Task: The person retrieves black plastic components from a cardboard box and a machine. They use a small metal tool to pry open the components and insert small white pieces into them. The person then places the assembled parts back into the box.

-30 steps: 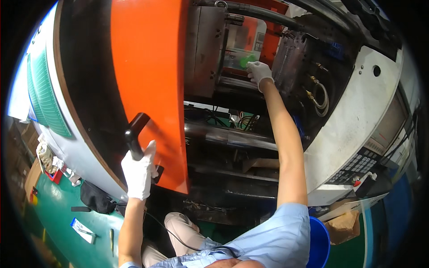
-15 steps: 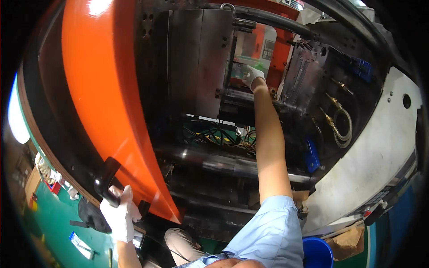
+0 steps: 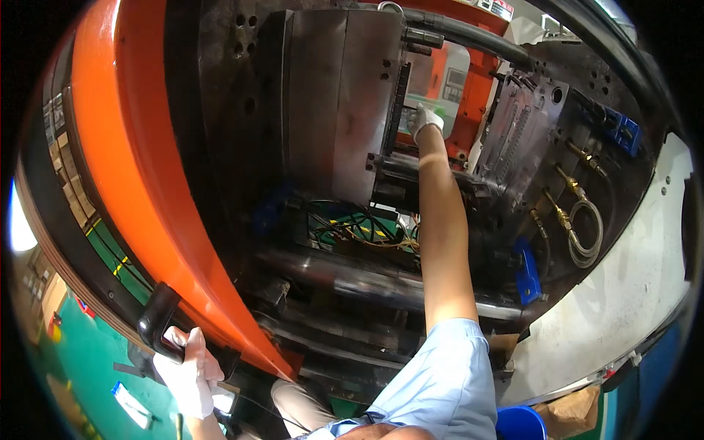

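Observation:
My left hand [image 3: 188, 372], in a white glove, is closed round the black handle [image 3: 160, 323] of a large orange door [image 3: 165, 191] at the left. My right arm stretches far into the machine. Its white-gloved hand [image 3: 427, 123] is beside the inner face of the left steel mold half [image 3: 330, 103], fingers curled. What those fingers hold, if anything, is too small and partly hidden. Across the gap to the right stands the other mold half [image 3: 510, 143], with a row of fine detail on its face.
Thick steel bars [image 3: 345, 275] run across below and above the molds. Brass hose fittings [image 3: 561, 209], a looped clear hose [image 3: 587, 246] and blue clamps [image 3: 528, 275] sit at the right. Loose cables [image 3: 359, 227] lie beneath the gap. A blue bucket [image 3: 521, 424] stands low right.
The orange door and its handle, with my left hand on it, lie further left in the picture, while the molds appear further right. My right hand stays inside the gap, slightly shifted.

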Action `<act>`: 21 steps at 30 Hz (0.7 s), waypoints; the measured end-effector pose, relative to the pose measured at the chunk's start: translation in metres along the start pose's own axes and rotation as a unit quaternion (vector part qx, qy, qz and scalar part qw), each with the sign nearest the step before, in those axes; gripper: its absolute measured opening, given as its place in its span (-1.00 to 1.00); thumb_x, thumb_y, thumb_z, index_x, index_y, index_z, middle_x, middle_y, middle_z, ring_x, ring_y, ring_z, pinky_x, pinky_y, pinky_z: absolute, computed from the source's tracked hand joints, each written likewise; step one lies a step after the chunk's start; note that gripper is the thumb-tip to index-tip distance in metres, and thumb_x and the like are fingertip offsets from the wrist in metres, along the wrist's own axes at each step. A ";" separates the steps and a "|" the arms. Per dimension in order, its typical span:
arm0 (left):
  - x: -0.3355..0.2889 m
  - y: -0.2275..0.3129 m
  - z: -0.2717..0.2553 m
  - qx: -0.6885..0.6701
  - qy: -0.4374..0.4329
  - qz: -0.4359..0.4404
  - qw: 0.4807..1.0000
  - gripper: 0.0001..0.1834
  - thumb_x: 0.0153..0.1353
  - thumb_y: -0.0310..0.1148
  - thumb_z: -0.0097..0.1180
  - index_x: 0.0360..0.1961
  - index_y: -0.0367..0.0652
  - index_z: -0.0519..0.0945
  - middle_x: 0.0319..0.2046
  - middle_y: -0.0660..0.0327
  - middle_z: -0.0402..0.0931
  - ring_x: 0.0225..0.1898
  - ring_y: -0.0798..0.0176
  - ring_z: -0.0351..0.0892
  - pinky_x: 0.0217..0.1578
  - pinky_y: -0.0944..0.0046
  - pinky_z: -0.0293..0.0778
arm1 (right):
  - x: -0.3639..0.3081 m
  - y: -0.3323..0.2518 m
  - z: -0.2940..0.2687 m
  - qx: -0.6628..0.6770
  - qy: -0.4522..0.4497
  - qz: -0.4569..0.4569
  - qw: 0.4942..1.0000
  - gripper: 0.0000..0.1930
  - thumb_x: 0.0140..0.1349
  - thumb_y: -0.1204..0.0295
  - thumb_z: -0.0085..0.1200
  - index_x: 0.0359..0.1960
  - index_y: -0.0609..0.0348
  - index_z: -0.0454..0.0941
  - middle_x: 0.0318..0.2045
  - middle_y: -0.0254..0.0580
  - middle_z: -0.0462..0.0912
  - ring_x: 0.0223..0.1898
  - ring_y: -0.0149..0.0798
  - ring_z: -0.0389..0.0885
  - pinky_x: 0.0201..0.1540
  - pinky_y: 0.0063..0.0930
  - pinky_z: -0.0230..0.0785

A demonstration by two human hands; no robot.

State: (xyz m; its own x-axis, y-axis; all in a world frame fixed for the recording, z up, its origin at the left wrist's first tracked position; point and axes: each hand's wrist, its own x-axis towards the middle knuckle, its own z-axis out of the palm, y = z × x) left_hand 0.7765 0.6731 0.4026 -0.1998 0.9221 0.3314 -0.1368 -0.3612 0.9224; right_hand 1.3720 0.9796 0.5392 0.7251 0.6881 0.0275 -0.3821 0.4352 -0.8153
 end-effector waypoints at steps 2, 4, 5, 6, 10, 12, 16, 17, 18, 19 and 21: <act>0.001 -0.001 0.002 -0.020 -0.004 -0.007 1.000 -0.69 0.33 -0.46 0.15 -0.50 -0.06 0.29 -0.84 0.29 0.27 -0.88 0.46 0.15 -0.81 0.41 0.07 | 0.032 -0.012 -0.012 0.019 -0.037 -0.018 0.999 -0.85 0.46 0.30 0.10 -0.21 0.09 0.50 -0.49 -0.26 0.54 -0.63 -0.31 0.41 -0.66 -0.47 0.16; 0.001 0.000 0.000 -0.017 -0.004 -0.004 1.000 -0.70 0.33 -0.47 0.14 -0.48 -0.06 0.29 -0.84 0.30 0.25 -0.88 0.45 0.15 -0.81 0.40 0.08 | 0.024 -0.003 -0.003 0.070 -0.032 -0.049 0.996 -0.88 0.46 0.41 0.06 -0.20 0.21 0.50 -0.48 -0.17 0.59 -0.63 -0.26 0.49 -0.66 -0.43 0.25; 0.001 0.000 0.000 -0.011 -0.005 -0.002 1.000 -0.69 0.34 -0.44 0.13 -0.50 -0.06 0.28 -0.83 0.31 0.24 -0.88 0.45 0.15 -0.81 0.40 0.08 | 0.018 -0.003 0.001 0.093 -0.028 -0.066 0.993 -0.89 0.46 0.46 0.04 -0.19 0.26 0.51 -0.48 -0.12 0.62 -0.64 -0.24 0.52 -0.66 -0.41 0.30; 0.001 -0.001 -0.001 -0.006 -0.007 0.000 1.000 -0.68 0.35 -0.41 0.12 -0.52 -0.06 0.28 -0.83 0.32 0.23 -0.88 0.45 0.15 -0.82 0.40 0.08 | 0.013 -0.007 0.007 0.103 -0.027 -0.079 0.991 -0.87 0.46 0.46 0.05 -0.20 0.29 0.50 -0.48 -0.10 0.62 -0.63 -0.23 0.53 -0.67 -0.40 0.30; 0.002 0.000 0.001 0.008 0.002 -0.001 1.000 -0.67 0.35 -0.39 0.11 -0.54 -0.06 0.27 -0.82 0.32 0.22 -0.89 0.43 0.14 -0.84 0.40 0.08 | -0.006 -0.032 0.026 0.079 -0.036 -0.131 0.988 -0.89 0.42 0.48 0.09 -0.24 0.28 0.48 -0.44 -0.10 0.63 -0.55 -0.22 0.62 -0.62 -0.44 0.38; -0.001 0.008 -0.002 0.011 0.022 0.001 1.000 -0.67 0.34 -0.38 0.12 -0.54 -0.06 0.27 -0.83 0.32 0.22 -0.89 0.43 0.14 -0.84 0.40 0.08 | -0.026 -0.039 0.050 0.063 -0.042 -0.143 0.987 -0.91 0.41 0.47 0.11 -0.23 0.23 0.50 -0.37 -0.06 0.67 -0.54 -0.21 0.64 -0.58 -0.50 0.43; 0.003 -0.008 -0.007 -0.022 0.004 0.001 1.000 -0.67 0.34 -0.37 0.12 -0.53 -0.06 0.28 -0.83 0.31 0.23 -0.89 0.43 0.13 -0.84 0.40 0.07 | 0.005 -0.088 0.056 -0.197 0.003 -0.287 0.937 -0.72 0.47 0.28 -0.02 -0.19 0.28 0.58 -0.31 -0.06 0.74 -0.40 -0.16 0.74 -0.44 -0.33 0.60; 0.004 -0.007 -0.009 -0.010 0.009 0.001 1.000 -0.67 0.34 -0.37 0.13 -0.53 -0.06 0.27 -0.83 0.32 0.22 -0.89 0.43 0.13 -0.84 0.40 0.07 | -0.008 -0.093 0.066 -0.392 0.077 -0.335 0.853 -0.71 0.46 0.27 -0.04 -0.17 0.25 0.60 -0.25 -0.12 0.75 -0.33 -0.21 0.75 -0.40 -0.38 0.61; 0.003 -0.005 -0.011 0.002 0.013 0.001 1.000 -0.67 0.33 -0.36 0.13 -0.53 -0.06 0.27 -0.82 0.32 0.22 -0.88 0.44 0.13 -0.84 0.40 0.07 | -0.030 -0.098 0.074 -0.566 0.144 -0.365 0.725 -0.71 0.46 0.26 -0.05 -0.15 0.23 0.62 -0.19 -0.18 0.76 -0.27 -0.26 0.75 -0.36 -0.43 0.62; 0.002 -0.004 -0.011 0.004 0.011 -0.002 1.000 -0.67 0.33 -0.36 0.13 -0.53 -0.06 0.27 -0.82 0.33 0.21 -0.88 0.44 0.12 -0.84 0.40 0.06 | -0.042 -0.108 0.076 -0.713 0.210 -0.382 0.549 -0.69 0.46 0.25 -0.06 -0.13 0.20 0.64 -0.13 -0.24 0.77 -0.21 -0.30 0.76 -0.33 -0.48 0.63; 0.003 -0.001 -0.010 0.005 0.008 -0.011 1.000 -0.66 0.33 -0.35 0.14 -0.54 -0.05 0.27 -0.82 0.35 0.19 -0.87 0.45 0.12 -0.82 0.40 0.05 | -0.019 -0.126 0.063 -0.571 0.120 -0.477 0.658 -0.75 0.45 0.28 -0.01 -0.19 0.19 0.63 -0.30 -0.15 0.77 -0.37 -0.25 0.75 -0.46 -0.44 0.59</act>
State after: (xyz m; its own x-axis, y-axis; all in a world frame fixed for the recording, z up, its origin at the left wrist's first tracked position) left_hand 0.7666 0.6744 0.4009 -0.2120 0.9276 0.3076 -0.1323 -0.3391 0.9314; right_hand 1.3706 0.9482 0.6778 0.4447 0.2472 0.8609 0.8918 -0.2113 -0.4000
